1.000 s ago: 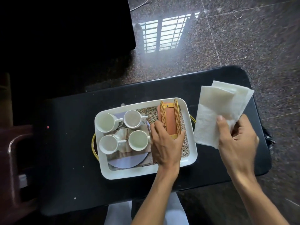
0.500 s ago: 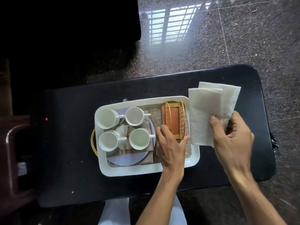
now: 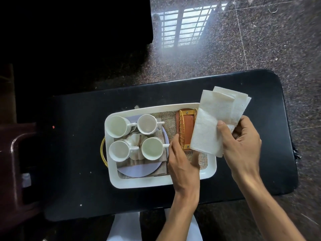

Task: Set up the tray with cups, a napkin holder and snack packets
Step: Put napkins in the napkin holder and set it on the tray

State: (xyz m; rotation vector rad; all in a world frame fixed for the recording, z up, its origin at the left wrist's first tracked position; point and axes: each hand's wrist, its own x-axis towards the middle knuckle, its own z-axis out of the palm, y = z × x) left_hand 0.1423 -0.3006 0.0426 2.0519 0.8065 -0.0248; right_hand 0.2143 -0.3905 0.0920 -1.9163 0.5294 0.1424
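A white rectangular tray (image 3: 139, 183) lies on a black table (image 3: 78, 153). Several white cups (image 3: 117, 126) stand on its left half, on a round plate and cloth. On burlap (image 3: 166, 117) at the right lies a gold-wire napkin holder with a brown base (image 3: 187, 129). My left hand (image 3: 183, 164) rests at the holder's near end, fingers on its left side. My right hand (image 3: 243, 145) grips a stack of white paper napkins (image 3: 215, 119), which overlaps the holder's right edge. No snack packets show.
A dark maroon chair (image 3: 15, 153) stands at the table's left. A polished speckled stone floor (image 3: 260, 40) surrounds the table. A gold ring (image 3: 102, 152) pokes out from under the tray's left edge. Bare table lies right of the tray.
My right hand has brought the napkins leftward, from beside the tray to over the holder's right edge. My left hand stays at the holder's near end.
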